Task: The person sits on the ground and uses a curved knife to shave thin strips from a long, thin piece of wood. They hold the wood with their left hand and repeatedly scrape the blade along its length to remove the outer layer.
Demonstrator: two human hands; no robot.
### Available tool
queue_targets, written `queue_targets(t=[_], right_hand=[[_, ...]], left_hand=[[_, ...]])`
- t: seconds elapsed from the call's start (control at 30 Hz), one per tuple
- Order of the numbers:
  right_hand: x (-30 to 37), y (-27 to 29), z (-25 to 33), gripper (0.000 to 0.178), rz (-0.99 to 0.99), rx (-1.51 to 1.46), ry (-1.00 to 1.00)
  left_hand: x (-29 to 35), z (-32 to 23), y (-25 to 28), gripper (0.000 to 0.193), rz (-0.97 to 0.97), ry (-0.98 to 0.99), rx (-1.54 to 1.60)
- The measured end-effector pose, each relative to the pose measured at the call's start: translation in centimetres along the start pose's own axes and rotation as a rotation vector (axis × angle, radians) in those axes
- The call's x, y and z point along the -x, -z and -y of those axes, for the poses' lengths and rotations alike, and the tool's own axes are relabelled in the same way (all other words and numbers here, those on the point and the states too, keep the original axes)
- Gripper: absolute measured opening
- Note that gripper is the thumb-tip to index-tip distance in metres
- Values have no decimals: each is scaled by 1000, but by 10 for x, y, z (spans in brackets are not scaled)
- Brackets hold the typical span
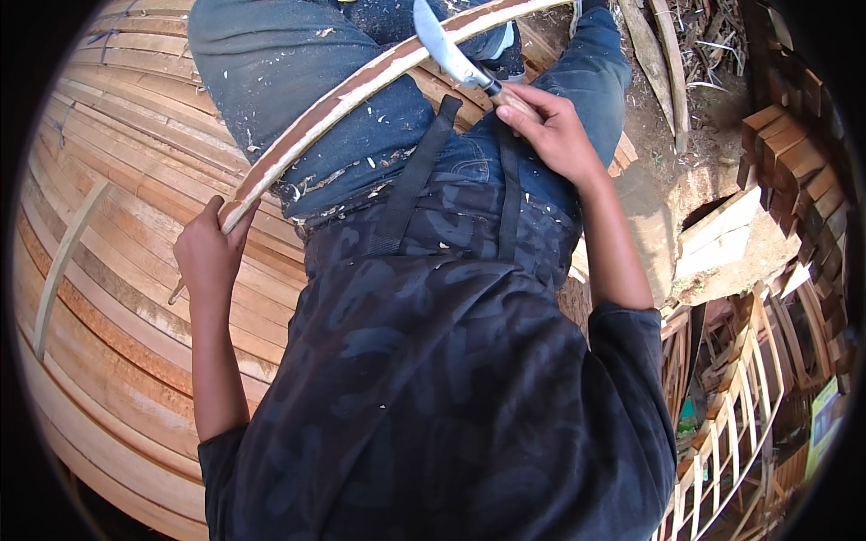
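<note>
On left, from near to far: very big stack of boards [135,424], long, light brown, laid close side by side. In middle, near: dark shirt [433,388] w/ faint bluish pattern & short sleeves. In middle, farther: blue jeans [280,81], dusty, w/ legs bent & spread apart. On right, farther: pile of brown wood blocks [789,149], partly in shade. On right, near: frame of pale slats [731,424].

Next in size: long wood strip [352,93], pale, w/ brown band along its length. Placed slantwise over the lap, from near left up to far right, crossing above left thigh. On the boards at left: narrow pale stick [68,259], lying crosswise. At waist: 2 black straps [419,176], directed to the far side.

Then, in middle, far: knife [462,67] w/ curved grey blade, dark collar & wooden handle, pointing to far left & overlapping the strip in view. Touching it or slightly apart: cannot tell well from this angle.

Smaller: R hand [555,131], right of middle, over the lap, clenched around knife handle. L hand [209,251], at left, grasping near end of strip w/ bent fingers.

Smallest: wood shavings [326,32], pale, scattered on jeans, w/ few bits also on shirt.
</note>
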State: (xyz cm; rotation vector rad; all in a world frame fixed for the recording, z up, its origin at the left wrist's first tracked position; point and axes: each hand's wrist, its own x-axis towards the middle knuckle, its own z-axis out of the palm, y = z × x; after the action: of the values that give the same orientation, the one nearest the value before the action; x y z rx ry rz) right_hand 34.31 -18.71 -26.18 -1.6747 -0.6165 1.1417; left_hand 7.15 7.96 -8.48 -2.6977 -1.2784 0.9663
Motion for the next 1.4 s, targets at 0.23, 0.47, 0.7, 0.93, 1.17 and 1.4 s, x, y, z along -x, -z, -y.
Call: queue_targets(t=[0.23,0.47,0.7,0.93,1.17,1.4], right_hand=[[7,-5,12,41,-106,-211,-229],[2,-2,16,37,-203,-253,-197],[-2,3,20,39,-242,-389,-209],[1,6,25,40,-147,-233,-181],[4,8,39,37,-109,-342,-207],[9,-1,45,38,-85,-464,-188]], left_hand=[[-1,0,-1,54,7,5,7],[-5,-9,14,50,131,48,154],[-12,-2,19,45,257,41,307],[-13,0,26,43,274,31,294],[-13,1,56,41,291,15,289],[-7,-7,75,41,254,40,290]])
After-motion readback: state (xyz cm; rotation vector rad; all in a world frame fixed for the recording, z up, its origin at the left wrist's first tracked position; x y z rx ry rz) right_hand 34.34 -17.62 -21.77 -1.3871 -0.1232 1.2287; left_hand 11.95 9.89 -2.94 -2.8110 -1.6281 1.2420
